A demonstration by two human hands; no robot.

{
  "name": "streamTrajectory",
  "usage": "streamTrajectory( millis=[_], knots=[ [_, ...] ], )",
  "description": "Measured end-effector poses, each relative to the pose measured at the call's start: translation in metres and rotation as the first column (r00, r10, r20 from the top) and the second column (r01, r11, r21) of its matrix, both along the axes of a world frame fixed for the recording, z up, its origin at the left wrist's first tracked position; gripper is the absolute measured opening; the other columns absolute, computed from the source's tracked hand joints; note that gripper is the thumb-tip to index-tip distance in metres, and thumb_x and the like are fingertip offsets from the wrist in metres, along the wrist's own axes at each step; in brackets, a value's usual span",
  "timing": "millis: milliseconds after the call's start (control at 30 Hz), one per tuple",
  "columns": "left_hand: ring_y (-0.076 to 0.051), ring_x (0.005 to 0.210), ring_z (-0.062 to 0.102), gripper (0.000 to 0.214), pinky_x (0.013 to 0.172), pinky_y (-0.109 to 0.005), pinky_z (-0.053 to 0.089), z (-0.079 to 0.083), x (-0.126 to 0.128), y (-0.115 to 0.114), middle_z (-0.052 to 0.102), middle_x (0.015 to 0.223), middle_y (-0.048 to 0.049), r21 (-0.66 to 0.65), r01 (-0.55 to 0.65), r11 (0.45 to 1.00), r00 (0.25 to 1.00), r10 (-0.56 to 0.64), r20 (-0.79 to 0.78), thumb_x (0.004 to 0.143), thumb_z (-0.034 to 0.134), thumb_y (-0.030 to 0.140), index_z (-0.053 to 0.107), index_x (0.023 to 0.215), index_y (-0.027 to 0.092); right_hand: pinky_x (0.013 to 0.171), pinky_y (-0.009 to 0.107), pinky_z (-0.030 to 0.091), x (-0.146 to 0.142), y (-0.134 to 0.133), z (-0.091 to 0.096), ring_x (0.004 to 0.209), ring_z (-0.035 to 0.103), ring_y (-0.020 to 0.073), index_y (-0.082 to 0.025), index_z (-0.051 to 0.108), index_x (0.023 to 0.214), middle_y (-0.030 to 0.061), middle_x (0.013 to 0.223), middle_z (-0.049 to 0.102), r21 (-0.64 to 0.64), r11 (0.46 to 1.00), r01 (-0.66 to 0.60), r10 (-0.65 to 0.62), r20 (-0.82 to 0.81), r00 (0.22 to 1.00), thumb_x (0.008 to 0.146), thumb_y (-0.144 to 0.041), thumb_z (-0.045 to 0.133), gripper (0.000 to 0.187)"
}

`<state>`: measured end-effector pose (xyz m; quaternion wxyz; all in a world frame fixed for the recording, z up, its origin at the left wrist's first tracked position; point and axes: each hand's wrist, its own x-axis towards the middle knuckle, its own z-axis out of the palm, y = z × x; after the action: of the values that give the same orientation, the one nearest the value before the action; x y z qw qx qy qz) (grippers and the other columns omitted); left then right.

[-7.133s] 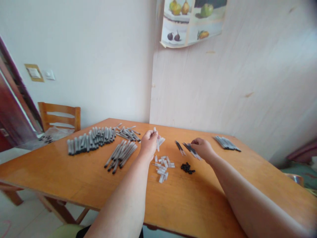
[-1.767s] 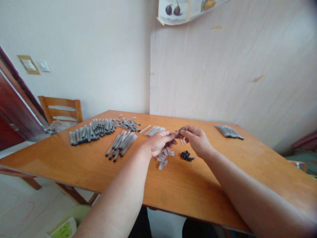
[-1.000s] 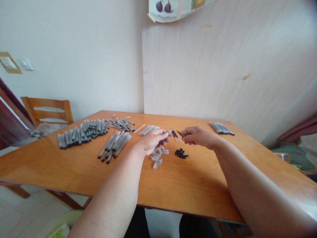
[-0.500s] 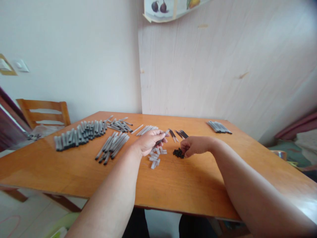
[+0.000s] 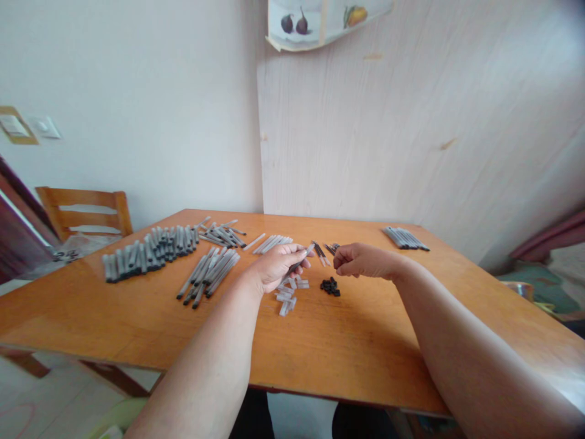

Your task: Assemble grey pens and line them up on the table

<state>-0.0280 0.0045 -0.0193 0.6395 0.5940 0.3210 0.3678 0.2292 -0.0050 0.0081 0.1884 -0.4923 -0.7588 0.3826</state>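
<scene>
My left hand (image 5: 276, 266) is closed on a slim pen tube (image 5: 307, 250) that points right, held just above the wooden table (image 5: 347, 347). My right hand (image 5: 361, 260) hovers a short way to its right, fingers pinched on something I cannot make out. Below and between the hands lies a small heap of black plugs (image 5: 329, 286). Clear plastic caps (image 5: 289, 292) lie under my left hand. A few dark refills (image 5: 322, 251) rest just beyond the fingertips.
Grey pen barrels lie in a long row (image 5: 148, 248) and a bundle (image 5: 209, 274) at the left, with clear tubes (image 5: 272, 242) behind. More grey pens (image 5: 404, 238) sit at the far right. A wooden chair (image 5: 85, 208) stands beyond the table's left corner.
My right hand dipped to the black plugs half a second ago and has lifted back up, pinched, beside the tube's end. My left hand has kept its hold on the tube.
</scene>
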Motion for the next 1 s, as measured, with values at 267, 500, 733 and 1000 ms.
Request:
streamTrajectory(
  millis=[267,500,733,1000],
  knots=[
    [-0.006,0.056,0.051,0.032,0.048,-0.018,0.033,0.001,0.001,-0.004,0.061,0.079,-0.0035,-0.01,-0.004,1.0,1.0,0.004,-0.009,0.083,0.069,0.038,0.067,0.102,0.013,0.066,0.029,0.055,-0.025,-0.001,0.0,0.07,0.066,0.0166,-0.018,0.072,0.08,0.0063,0.079,0.073,-0.109,0.987,0.118,-0.16,-0.61,0.776,0.063,-0.034,0.083,0.026],
    [-0.005,0.055,0.05,0.029,0.047,-0.017,0.032,0.001,0.002,-0.004,0.061,0.078,-0.0034,-0.012,0.005,1.0,1.0,-0.005,-0.008,0.085,0.067,0.035,0.066,0.101,0.011,0.066,0.024,0.051,-0.038,-0.002,-0.001,0.071,0.063,0.0122,-0.018,0.071,0.081,0.0028,0.08,0.07,-0.037,0.99,0.139,-0.125,-0.699,0.704,0.066,-0.035,0.083,0.026],
    [-0.005,0.055,0.05,0.033,0.047,-0.017,0.032,0.0,0.002,-0.004,0.062,0.078,-0.0036,-0.007,0.033,0.999,0.999,-0.033,-0.008,0.081,0.071,0.04,0.066,0.099,0.012,0.061,0.026,0.045,-0.04,0.001,-0.005,0.064,0.055,0.0114,-0.019,0.07,0.08,0.0014,0.075,0.067,0.045,0.989,0.139,-0.075,-0.661,0.746,0.069,-0.041,0.081,0.028],
    [-0.005,0.054,0.05,0.028,0.046,-0.017,0.032,0.003,0.002,-0.006,0.062,0.077,-0.0031,-0.008,0.031,0.999,0.999,-0.031,-0.019,0.083,0.07,0.039,0.064,0.091,0.013,0.062,0.028,0.042,-0.04,0.002,-0.007,0.067,0.055,0.0123,-0.018,0.069,0.083,0.0032,0.079,0.068,0.07,0.993,0.097,-0.031,-0.632,0.775,0.071,-0.043,0.079,0.029]
  ],
)
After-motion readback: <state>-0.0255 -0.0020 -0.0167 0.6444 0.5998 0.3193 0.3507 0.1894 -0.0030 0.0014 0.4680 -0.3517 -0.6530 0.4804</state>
